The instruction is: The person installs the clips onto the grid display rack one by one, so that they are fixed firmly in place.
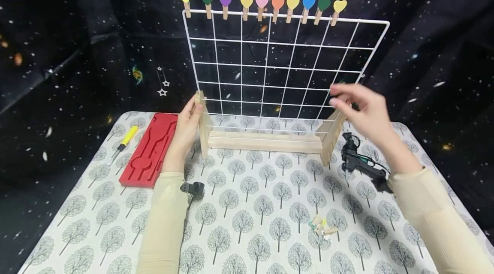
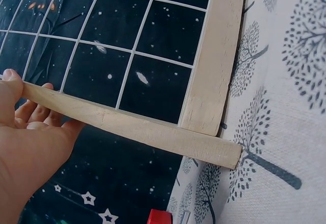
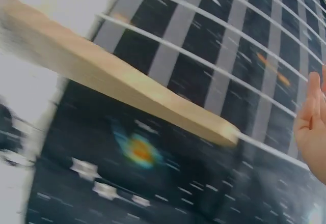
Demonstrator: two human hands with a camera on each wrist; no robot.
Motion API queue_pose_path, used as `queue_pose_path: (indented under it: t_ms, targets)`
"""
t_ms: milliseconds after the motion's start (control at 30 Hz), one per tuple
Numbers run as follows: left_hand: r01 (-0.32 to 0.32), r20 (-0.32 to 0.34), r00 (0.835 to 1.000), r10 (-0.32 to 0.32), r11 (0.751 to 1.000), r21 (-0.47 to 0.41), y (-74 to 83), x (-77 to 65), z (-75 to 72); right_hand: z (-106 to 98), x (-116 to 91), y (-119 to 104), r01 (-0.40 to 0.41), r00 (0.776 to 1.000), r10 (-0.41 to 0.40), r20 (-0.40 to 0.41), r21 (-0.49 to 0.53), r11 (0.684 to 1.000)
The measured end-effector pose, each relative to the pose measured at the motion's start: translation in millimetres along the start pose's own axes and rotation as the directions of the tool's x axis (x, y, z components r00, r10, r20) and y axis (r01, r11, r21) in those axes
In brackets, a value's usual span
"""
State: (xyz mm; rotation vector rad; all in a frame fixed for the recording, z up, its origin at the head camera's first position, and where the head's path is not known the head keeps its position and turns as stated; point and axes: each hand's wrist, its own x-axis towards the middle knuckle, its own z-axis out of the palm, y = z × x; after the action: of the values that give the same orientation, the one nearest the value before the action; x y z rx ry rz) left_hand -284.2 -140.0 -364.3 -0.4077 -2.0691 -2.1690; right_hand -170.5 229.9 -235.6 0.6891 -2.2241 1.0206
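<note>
A white wire grid (image 1: 241,41) stands in a wooden stand with a crossbar (image 1: 266,142) low between two side pieces. My left hand (image 1: 185,126) grips the upper end of the left wooden side piece (image 2: 132,124), thumb on one face and fingers on the other. Near the right part of the grid, my right hand (image 1: 364,109) is raised with loosely bent fingers and nothing visible in them. In the right wrist view it is apart from the blurred right side piece (image 3: 137,89). Several heart-topped clothespins (image 1: 225,0) are clipped along the top wire.
Left on the tree-patterned tablecloth (image 1: 239,257) lie a red moulded tray (image 1: 148,154) and a yellow-handled screwdriver (image 1: 128,136). A black glue gun (image 1: 359,164) lies under the right forearm. Several small clothespins (image 1: 323,226) sit in a pile toward the front right.
</note>
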Motion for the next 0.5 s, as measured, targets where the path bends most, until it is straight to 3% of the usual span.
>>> queue_pose_path:
  t_ms: [100, 167, 267, 333, 433, 500]
  targets:
    - [0.007, -0.005, 1.000, -0.007, 1.000, -0.007, 0.1, -0.1, -1.0, 14.4, -37.6, 22.3, -0.006, 0.989, 0.018, 0.144, -0.079, 0.997]
    - [0.007, -0.005, 1.000, -0.007, 1.000, -0.013, 0.4, 0.1, -1.1, 22.0, -64.0, 34.2, 0.003, 0.967, 0.027, 0.253, -0.119, 0.993]
    - [0.009, -0.003, 1.000, -0.009, 1.000, -0.011, 1.0, 0.6, -1.2, 27.5, -103.9, 40.7, -0.029, 0.910, 0.085, 0.405, -0.141, 0.990]
    - [0.009, -0.001, 1.000, -0.009, 1.000, -0.007, 1.2, 0.7, -1.0, 29.0, -129.2, 42.7, -0.076, 0.859, 0.131, 0.495, -0.131, 0.989]
    - [0.005, -0.004, 1.000, -0.005, 1.000, -0.001, 0.2, 0.6, -0.3, 29.6, -160.9, 43.3, -0.131, 0.783, 0.163, 0.600, -0.098, 0.987]
    - [0.003, -0.004, 1.000, -0.003, 1.000, -0.004, -0.9, 0.2, 0.8, 29.0, -177.6, 42.7, -0.139, 0.746, 0.160, 0.646, -0.084, 0.987]
